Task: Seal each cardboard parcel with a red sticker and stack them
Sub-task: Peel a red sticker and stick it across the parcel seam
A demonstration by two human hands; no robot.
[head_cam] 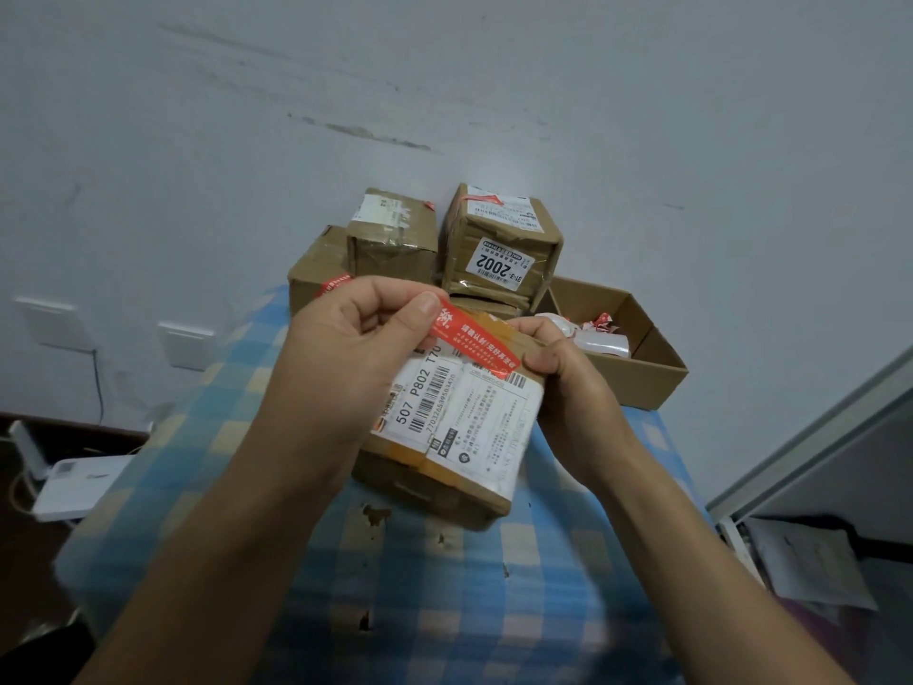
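Table [444, 610] under a blue-and-cream checked cloth: soft, a few holes in it. At the back, stacked parcels [499, 244] against the wall. They are brown cardboard with glossy tape and white labels, some with red strips on. To their right is an open tray [652, 373] of plain cardboard holding crumpled red-and-white scraps [600, 333].

Parcel [459, 437] in work is mid-table between both hands, tilted toward the camera. Can't tell if its near edge rests on the cloth. It's a squat corrugated box with softened corners, top mostly covered by smooth white shipping labels. Probably light, judging by the one-handed hold. Walls look stiff enough to squeeze, but corners would dent. Best taken by opposite side edges, not the slick label face.

Right hand [568, 368] curls round the far right corner, thumb on top near the sticker's right end. Left hand [346, 338] pinches the left end of the red sticker [474, 346] between thumb and forefinger, that end lifted off the box. Sticker is thin glossy film with white print — floppy, and likely to crease or stick to itself. Hold it by the very tip and keep it taut while smoothing down.
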